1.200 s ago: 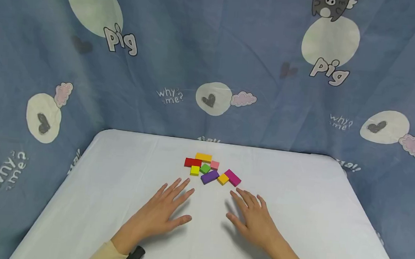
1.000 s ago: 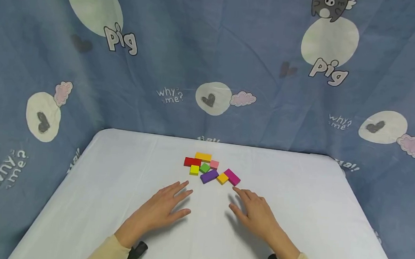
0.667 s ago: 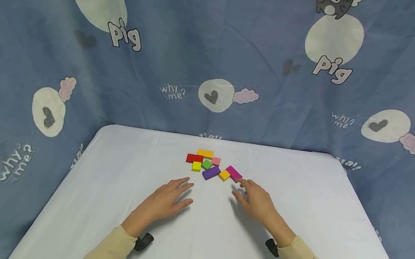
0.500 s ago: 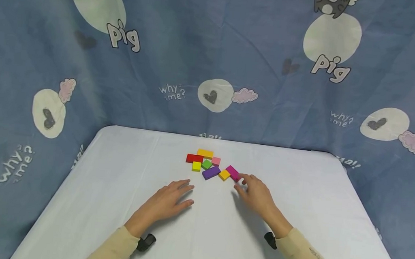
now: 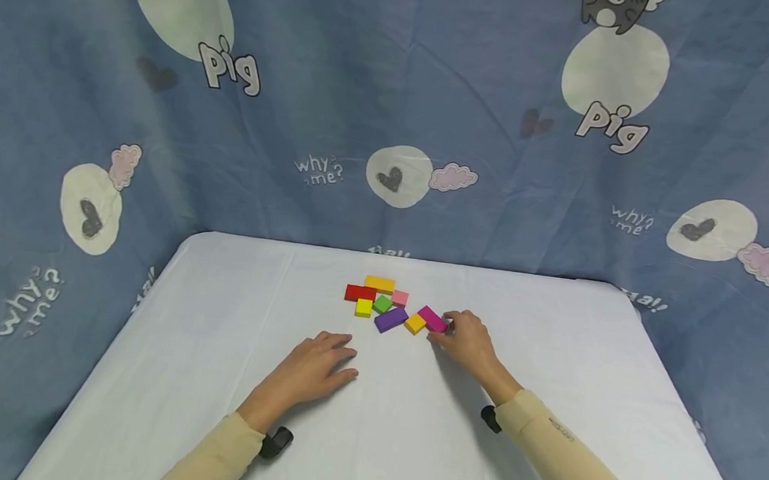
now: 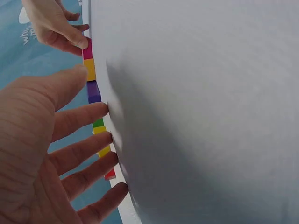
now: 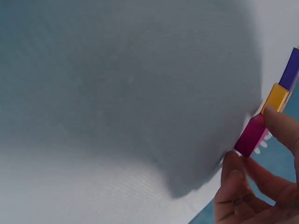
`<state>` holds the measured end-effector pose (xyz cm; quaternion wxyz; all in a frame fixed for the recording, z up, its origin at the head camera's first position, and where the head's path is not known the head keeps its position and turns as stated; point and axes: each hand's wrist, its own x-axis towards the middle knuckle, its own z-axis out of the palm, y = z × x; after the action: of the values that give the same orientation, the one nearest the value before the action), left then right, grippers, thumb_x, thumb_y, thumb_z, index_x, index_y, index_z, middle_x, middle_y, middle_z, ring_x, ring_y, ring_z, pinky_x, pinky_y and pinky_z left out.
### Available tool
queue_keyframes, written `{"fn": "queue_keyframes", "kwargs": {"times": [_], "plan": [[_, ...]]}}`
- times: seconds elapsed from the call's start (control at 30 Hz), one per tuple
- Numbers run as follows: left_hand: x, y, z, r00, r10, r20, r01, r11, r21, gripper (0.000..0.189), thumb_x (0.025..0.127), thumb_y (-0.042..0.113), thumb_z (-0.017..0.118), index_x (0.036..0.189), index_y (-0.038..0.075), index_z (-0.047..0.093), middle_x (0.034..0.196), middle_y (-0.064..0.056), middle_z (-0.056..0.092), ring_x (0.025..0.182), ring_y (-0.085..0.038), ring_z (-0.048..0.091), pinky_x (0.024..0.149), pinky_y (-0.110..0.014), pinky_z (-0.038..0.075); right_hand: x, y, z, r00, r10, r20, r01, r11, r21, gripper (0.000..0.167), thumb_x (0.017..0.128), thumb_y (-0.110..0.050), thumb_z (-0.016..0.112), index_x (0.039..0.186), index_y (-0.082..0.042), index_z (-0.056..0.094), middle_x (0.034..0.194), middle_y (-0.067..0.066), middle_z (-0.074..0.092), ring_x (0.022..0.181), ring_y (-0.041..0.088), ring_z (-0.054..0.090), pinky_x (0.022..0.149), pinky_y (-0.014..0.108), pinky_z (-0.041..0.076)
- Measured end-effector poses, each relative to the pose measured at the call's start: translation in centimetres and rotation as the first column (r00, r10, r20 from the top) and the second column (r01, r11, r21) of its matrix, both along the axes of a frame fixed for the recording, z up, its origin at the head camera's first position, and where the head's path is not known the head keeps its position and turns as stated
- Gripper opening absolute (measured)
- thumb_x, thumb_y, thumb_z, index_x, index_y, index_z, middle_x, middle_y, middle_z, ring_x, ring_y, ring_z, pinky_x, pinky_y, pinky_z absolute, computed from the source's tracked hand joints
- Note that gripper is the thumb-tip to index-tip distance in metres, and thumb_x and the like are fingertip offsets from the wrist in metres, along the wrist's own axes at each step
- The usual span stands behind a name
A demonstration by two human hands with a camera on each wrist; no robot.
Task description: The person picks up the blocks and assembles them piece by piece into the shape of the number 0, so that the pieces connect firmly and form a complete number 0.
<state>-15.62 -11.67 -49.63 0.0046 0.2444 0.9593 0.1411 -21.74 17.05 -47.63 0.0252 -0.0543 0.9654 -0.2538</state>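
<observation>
Presently, your right hand (image 5: pixel 471 343) pinches the magenta rectangular block (image 5: pixel 429 317) on the white table (image 5: pixel 522 303) at its exposed end, likely because no other block obstructs it. Your left hand (image 5: pixel 309 370), fingers apart, sits near the yellow square block (image 5: pixel 363 308).

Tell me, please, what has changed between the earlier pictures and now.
The right hand has moved forward to the magenta block, its thumb and fingers now close about it; whether they pinch it yet is unclear. The left hand stays short of the blocks, holding nothing, and the other blocks keep their arrangement.
</observation>
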Motion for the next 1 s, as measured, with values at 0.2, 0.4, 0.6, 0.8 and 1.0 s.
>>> {"fn": "queue_keyframes", "kwargs": {"times": [0.2, 0.4, 0.6, 0.8, 1.0], "plan": [[-0.9, 0.0, -0.1, 0.999, -0.015, -0.038, 0.016, 1.000, 0.019, 0.037, 0.088, 0.035, 0.073, 0.118, 0.014, 0.071, 0.128, -0.008, 0.060, 0.115, -0.025, 0.055, 0.091, -0.045, 0.049, -0.2, 0.2, -0.4, 1.000, -0.014, 0.003, 0.014, 1.000, -0.016, 0.042, 0.083, -0.025, 0.079, 0.114, 0.001, 0.070, 0.089, 0.007, 0.061, 0.081, 0.021, 0.056, 0.073, 0.037, 0.049], [-2.8, 0.0, -0.3, 0.999, 0.016, -0.047, -0.015, 1.000, 0.026, 0.051, 0.089, 0.033, 0.073, 0.133, 0.012, 0.061, 0.138, -0.010, 0.052, 0.121, -0.026, 0.051, 0.096, -0.044, 0.047, 0.0, 0.5, -0.5, 1.000, -0.021, -0.008, 0.021, 1.000, -0.021, 0.042, 0.083, -0.026, 0.079, 0.114, 0.001, 0.070, 0.089, 0.007, 0.061, 0.080, 0.021, 0.056, 0.071, 0.037, 0.048], [-4.6, 0.3, -0.3, 0.999, 0.034, -0.029, -0.033, 0.999, 0.030, 0.060, 0.092, 0.031, 0.068, 0.143, 0.007, 0.049, 0.149, -0.012, 0.041, 0.129, -0.029, 0.044, 0.102, -0.048, 0.042, 0.4, 0.7, -0.4, 0.999, -0.009, -0.037, 0.007, 0.999, -0.043, 0.041, 0.083, -0.026, 0.079, 0.113, 0.000, 0.070, 0.089, 0.008, 0.060, 0.079, 0.021, 0.057, 0.068, 0.035, 0.048], [-5.6, 0.6, -0.4, 1.000, 0.011, 0.000, -0.011, 1.000, 0.013, 0.060, 0.096, 0.032, 0.063, 0.146, 0.004, 0.044, 0.152, -0.011, 0.038, 0.132, -0.030, 0.042, 0.103, -0.053, 0.039, 1.3, 0.8, 0.0, 0.998, 0.009, -0.056, -0.012, 0.999, -0.053, 0.039, 0.083, -0.024, 0.078, 0.113, -0.001, 0.071, 0.089, 0.007, 0.060, 0.078, 0.020, 0.058, 0.065, 0.032, 0.048], [-6.0, 0.9, -0.5, 1.000, 0.005, 0.007, -0.004, 1.000, -0.023, 0.058, 0.095, 0.034, 0.064, 0.143, 0.005, 0.049, 0.150, -0.011, 0.041, 0.130, -0.029, 0.043, 0.103, -0.052, 0.040, 2.5, 0.5, 0.3, 0.992, 0.076, -0.100, -0.080, 0.996, -0.045, 0.035, 0.082, -0.022, 0.079, 0.111, -0.003, 0.073, 0.087, 0.007, 0.061, 0.072, 0.016, 0.056, 0.063, 0.030, 0.048]]}}
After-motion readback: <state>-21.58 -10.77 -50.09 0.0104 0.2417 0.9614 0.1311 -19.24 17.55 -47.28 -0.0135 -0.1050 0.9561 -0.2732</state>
